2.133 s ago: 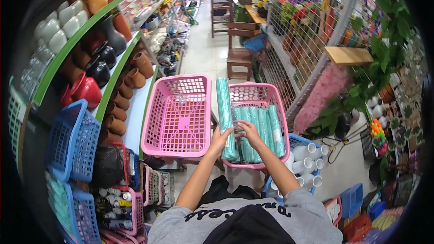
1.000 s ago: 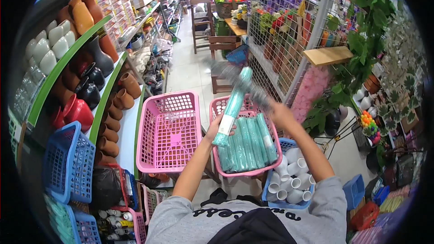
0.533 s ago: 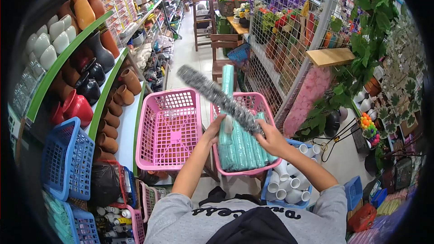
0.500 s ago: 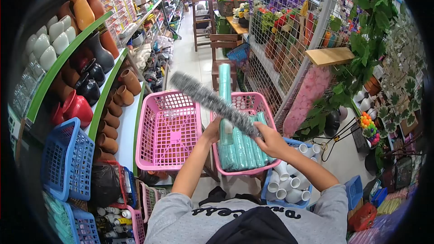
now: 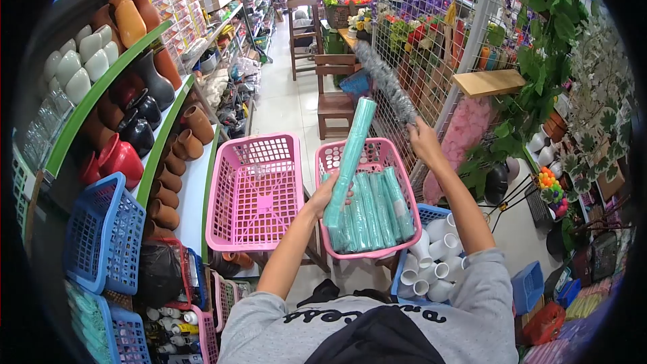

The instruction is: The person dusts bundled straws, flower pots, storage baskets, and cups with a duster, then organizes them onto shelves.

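Note:
My left hand (image 5: 325,198) is wrapped round a long teal roll in clear plastic (image 5: 353,160), tilted over the right pink basket (image 5: 412,207). Several similar teal rolls (image 5: 375,212) lie side by side in that basket. My right hand (image 5: 423,140) grips the lower end of a fluffy grey duster (image 5: 387,81), which points up and away beside the wire mesh rack. To the left stands another pink basket (image 5: 211,219), with only its lattice bottom showing inside.
Shelves of clay pots (image 5: 162,189) and vases line the left, with a blue basket (image 5: 101,236) in front. White vases (image 5: 431,259) fill a blue basket at lower right. A wire mesh rack (image 5: 431,34) and a wooden chair (image 5: 335,104) stand ahead.
The duster has swung from across the teal roll to the upper right, off the roll. My right hand has moved up and right. The teal roll now leans to the right.

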Motion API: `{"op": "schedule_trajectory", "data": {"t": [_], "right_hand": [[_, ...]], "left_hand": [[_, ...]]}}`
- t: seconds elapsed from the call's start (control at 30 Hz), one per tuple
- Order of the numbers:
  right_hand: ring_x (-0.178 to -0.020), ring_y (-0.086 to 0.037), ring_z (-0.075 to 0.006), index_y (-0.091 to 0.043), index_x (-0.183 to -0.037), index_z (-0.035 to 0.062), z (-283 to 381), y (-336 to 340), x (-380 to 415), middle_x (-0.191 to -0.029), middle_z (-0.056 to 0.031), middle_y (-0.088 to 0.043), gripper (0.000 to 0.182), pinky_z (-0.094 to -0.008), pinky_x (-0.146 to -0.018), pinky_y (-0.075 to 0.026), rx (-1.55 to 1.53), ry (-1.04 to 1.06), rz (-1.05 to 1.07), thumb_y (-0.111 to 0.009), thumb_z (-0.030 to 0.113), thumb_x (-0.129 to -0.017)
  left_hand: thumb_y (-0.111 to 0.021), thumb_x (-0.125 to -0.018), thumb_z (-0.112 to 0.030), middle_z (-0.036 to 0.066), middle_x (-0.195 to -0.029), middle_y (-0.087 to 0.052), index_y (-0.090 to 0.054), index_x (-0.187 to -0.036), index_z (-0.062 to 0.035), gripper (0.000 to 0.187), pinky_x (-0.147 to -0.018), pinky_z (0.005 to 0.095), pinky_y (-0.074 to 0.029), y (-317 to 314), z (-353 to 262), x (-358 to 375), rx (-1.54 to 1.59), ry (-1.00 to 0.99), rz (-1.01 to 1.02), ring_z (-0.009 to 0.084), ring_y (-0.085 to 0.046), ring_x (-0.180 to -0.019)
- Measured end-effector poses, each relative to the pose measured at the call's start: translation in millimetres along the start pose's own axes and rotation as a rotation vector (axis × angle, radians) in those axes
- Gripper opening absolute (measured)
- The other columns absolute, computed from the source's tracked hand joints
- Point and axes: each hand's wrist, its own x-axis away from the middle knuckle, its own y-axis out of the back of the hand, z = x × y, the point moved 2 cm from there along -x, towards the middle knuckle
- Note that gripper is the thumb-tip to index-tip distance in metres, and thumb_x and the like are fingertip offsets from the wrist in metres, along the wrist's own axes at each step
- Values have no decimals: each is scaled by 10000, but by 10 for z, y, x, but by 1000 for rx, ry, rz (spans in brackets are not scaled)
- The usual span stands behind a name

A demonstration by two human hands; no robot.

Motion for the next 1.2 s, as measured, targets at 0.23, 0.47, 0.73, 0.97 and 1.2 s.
{"op": "schedule_trajectory", "data": {"t": [0.23, 0.47, 0.73, 0.97, 1.2], "right_hand": [[-576, -544, -207, -450, -1115, 31, 515, -131, 721, -692, -138, -553, 312, -326, -571, -428, -457, 276, 100, -503, 132, -824], [-636, -589, -255, -459, -1163, 125, 382, -307, 1143, -846, -120, -581, 375, -363, -540, -466, 66, 678, 343, -526, 134, -795], [-702, -581, -382, -478, -1055, 30, -12, -118, 62, -752, -243, -585, 271, -462, -622, -451, 131, 17, -55, -441, 145, -813], [-830, -579, -352, -445, -1180, 63, 412, -348, 956, -986, -212, -565, 454, -407, -725, -474, -169, 523, 246, -547, 80, -738], [-667, -582, -370, -504, -1103, 103, -101, -445, 525, -837, -209, -595, 319, -452, -586, -475, 63, 443, -8, -471, 141, -788]], "left_hand": [[-580, -828, -278, 51, -760, -570, -492, -982, -94, 256, -599, 259, -521, 85, -164, 120, 35, -136, -324, 139, -582, -645], [-362, -887, -471, 32, -814, -532, -485, -1074, -62, 466, -550, 245, -472, 215, -207, 129, 75, 18, -245, 99, -534, -675], [-384, -914, -365, 27, -838, -548, -474, -1091, -79, 348, -564, 262, -484, 101, 59, 80, -34, -57, -268, 116, -538, -662], [-433, -878, -403, 91, -876, -573, -480, -1093, -26, 437, -653, 301, -517, -8, -22, 254, -64, -185, -502, 186, -594, -756], [-282, -887, -537, 7, -706, -390, -475, -932, -85, 493, -533, 260, -384, -174, -70, 145, 323, -81, -98, 129, -351, -595]]}}
